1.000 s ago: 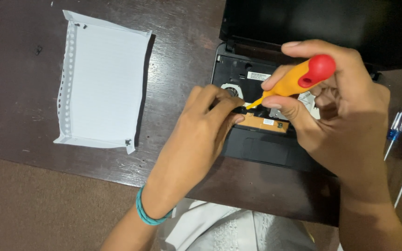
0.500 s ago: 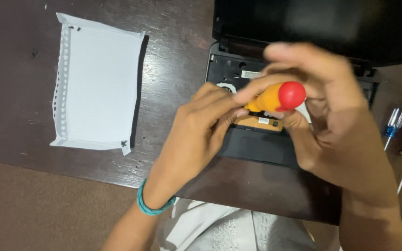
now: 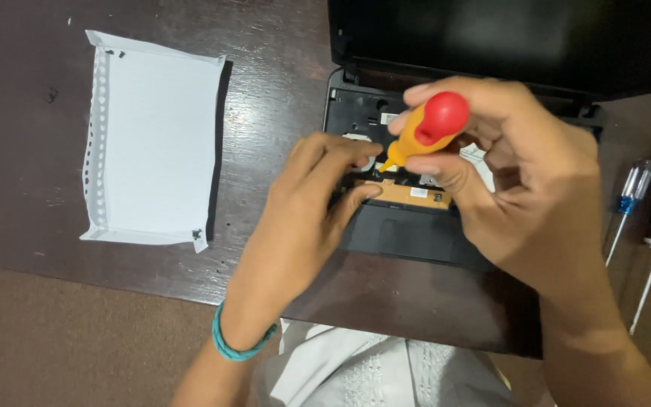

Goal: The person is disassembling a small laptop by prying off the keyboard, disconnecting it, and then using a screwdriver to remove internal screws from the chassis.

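A small black laptop [image 3: 416, 234] lies open on the dark wooden table with its keyboard taken off, and a tan circuit board [image 3: 416, 194] shows inside. My right hand [image 3: 521, 203] holds an orange screwdriver with a red cap [image 3: 425, 130] nearly upright, tip down into the open base. My left hand [image 3: 303, 218] rests on the laptop's base beside the screwdriver tip, fingers bent onto the inner parts. What the fingertips touch is hidden. A teal band circles my left wrist.
A white sheet of paper with folded-up edges [image 3: 152, 143] lies left of the laptop, with tiny dark screws at two corners. More screwdrivers [image 3: 627, 203] lie at the right edge of the table [image 3: 24, 90]. White cloth [image 3: 356, 369] covers my lap below.
My right hand has tilted the screwdriver more upright and shifted it slightly left. The view has shifted a little. My left hand stays on the laptop base.
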